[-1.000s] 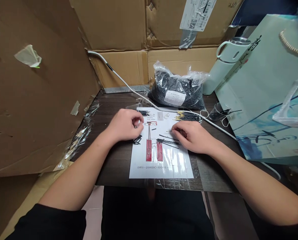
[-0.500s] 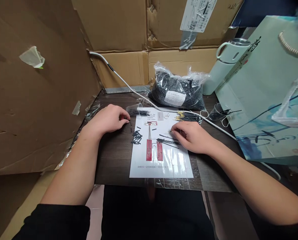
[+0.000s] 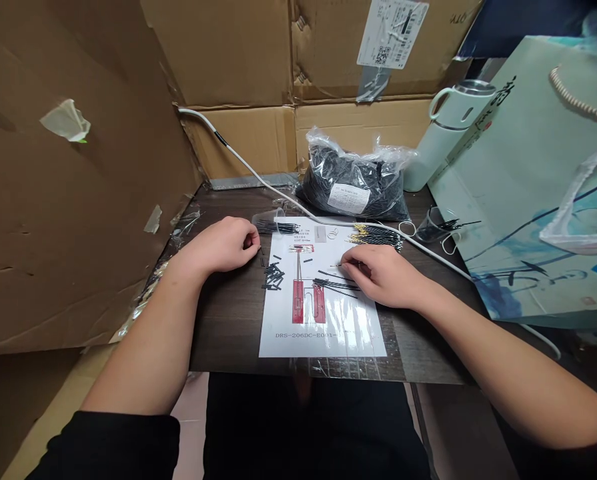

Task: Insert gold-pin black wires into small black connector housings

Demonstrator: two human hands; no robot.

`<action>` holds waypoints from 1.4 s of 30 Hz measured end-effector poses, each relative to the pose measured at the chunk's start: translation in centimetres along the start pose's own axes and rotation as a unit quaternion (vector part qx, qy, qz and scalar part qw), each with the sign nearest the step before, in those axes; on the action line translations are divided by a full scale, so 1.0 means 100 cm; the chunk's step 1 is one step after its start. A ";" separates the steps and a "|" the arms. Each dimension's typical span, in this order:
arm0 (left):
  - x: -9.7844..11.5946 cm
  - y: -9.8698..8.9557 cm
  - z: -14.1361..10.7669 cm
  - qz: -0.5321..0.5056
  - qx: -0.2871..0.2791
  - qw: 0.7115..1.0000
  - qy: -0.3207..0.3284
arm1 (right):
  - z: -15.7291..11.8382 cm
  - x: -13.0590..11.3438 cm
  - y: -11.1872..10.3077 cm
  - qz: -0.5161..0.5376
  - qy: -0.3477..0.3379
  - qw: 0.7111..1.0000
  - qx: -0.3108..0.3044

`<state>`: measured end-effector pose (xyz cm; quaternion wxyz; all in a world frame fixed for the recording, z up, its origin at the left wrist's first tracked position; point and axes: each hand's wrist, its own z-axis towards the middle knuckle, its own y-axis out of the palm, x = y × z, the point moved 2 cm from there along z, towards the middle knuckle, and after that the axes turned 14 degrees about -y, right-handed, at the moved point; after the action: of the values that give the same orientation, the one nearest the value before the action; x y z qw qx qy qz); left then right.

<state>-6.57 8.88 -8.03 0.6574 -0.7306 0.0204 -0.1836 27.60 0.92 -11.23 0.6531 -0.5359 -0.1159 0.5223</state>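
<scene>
My left hand (image 3: 231, 245) is closed in a pinch at the left of the sheet. A short black tube (image 3: 261, 251) shows at its fingertips, dark against the desk. Just right of it, several short black tubes (image 3: 273, 276) lie in a loose pile on the sheet's left edge. My right hand (image 3: 378, 272) pinches a thin wire over the sheet. Only the wire's bare tip (image 3: 335, 265) shows, pointing left; the rest is hidden by the fingers. Several black wires (image 3: 335, 285) lie on the printed sheet (image 3: 348, 333) beside and partly under that hand.
Behind my right hand lies a bundle of black wires (image 3: 378, 235) with gold tips. A tipped clear cup (image 3: 278, 217) holds more wires; another cup (image 3: 431, 227) is farther right. A bag (image 3: 353, 177), white cable (image 3: 251, 163), bottle (image 3: 441, 140) and paper bag (image 3: 543, 187) stand around.
The right hand has shifted very slightly left, and the wire tip shows a little more. The left hand keeps its pinch in nearly the same place. The whole view has tilted slightly.
</scene>
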 end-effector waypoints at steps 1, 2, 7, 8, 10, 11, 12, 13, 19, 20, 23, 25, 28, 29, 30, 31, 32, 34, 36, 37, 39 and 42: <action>0.003 -0.001 -0.002 -0.013 -0.006 1.000 0.003 | 0.000 0.000 0.000 0.001 -0.001 1.000 0.001; 0.008 -0.002 -0.004 -0.031 -0.014 0.999 0.007 | 0.000 0.000 0.000 0.002 -0.003 1.000 0.003; 0.048 0.010 -0.016 -0.264 -0.063 0.962 0.031 | 0.001 -0.006 -0.002 0.008 -0.023 0.998 0.053; 0.058 0.015 -0.017 -0.317 -0.079 0.944 0.036 | 0.001 -0.008 -0.003 0.011 -0.028 0.997 0.069; 0.072 0.025 -0.019 -0.381 -0.085 0.920 0.039 | 0.002 -0.013 -0.004 0.017 -0.039 0.995 0.095; 0.078 0.029 -0.020 -0.408 -0.085 0.908 0.036 | 0.003 -0.015 -0.005 0.019 -0.045 0.993 0.105; 0.081 0.032 -0.020 -0.435 -0.085 0.896 0.033 | 0.003 -0.017 -0.005 0.021 -0.049 0.992 0.111; 0.083 0.035 -0.020 -0.453 -0.089 0.887 0.030 | 0.004 -0.019 -0.005 0.022 -0.052 0.992 0.114; 0.086 0.038 -0.023 -0.492 -0.112 0.863 0.023 | 0.005 -0.022 -0.003 0.029 -0.056 0.991 0.121; 0.087 0.038 -0.023 -0.492 -0.111 0.863 0.027 | 0.005 -0.022 -0.002 0.030 -0.059 0.990 0.122; 0.090 0.038 -0.025 -0.483 -0.106 0.869 0.035 | 0.005 -0.023 -0.001 0.031 -0.062 0.990 0.125; 0.092 0.039 -0.026 -0.476 -0.106 0.872 0.038 | 0.005 -0.023 0.000 0.033 -0.060 0.990 0.124; 0.093 0.039 -0.026 -0.476 -0.108 0.872 0.039 | 0.005 -0.023 0.001 0.034 -0.058 0.990 0.122; 0.093 0.039 -0.026 -0.479 -0.108 0.870 0.039 | 0.005 -0.023 0.001 0.034 -0.058 0.990 0.122; 0.093 0.039 -0.026 -0.482 -0.109 0.869 0.038 | 0.005 -0.023 0.000 0.033 -0.058 0.990 0.121; 0.093 0.039 -0.026 -0.485 -0.111 0.867 0.038 | 0.005 -0.024 0.000 0.031 -0.059 0.990 0.120; 0.093 0.039 -0.027 -0.487 -0.113 0.865 0.038 | 0.005 -0.024 0.000 0.029 -0.061 0.990 0.121; 0.093 0.038 -0.027 -0.489 -0.115 0.864 0.037 | 0.005 -0.024 -0.001 0.027 -0.065 0.990 0.120; 0.093 0.038 -0.027 -0.487 -0.113 0.865 0.037 | 0.005 -0.024 -0.001 0.024 -0.065 0.991 0.118; 0.093 0.038 -0.027 -0.485 -0.112 0.867 0.038 | 0.005 -0.024 -0.001 0.024 -0.064 0.991 0.116; 0.093 0.039 -0.027 -0.481 -0.110 0.869 0.039 | 0.005 -0.024 -0.001 0.023 -0.063 0.991 0.114; 0.094 0.039 -0.027 -0.479 -0.107 0.870 0.041 | 0.005 -0.024 -0.001 0.023 -0.065 0.991 0.115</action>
<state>2.19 3.26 -9.37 0.4051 -0.7085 -0.2856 -0.5023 26.30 -0.73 -10.00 0.6894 -0.4243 -0.0852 0.5809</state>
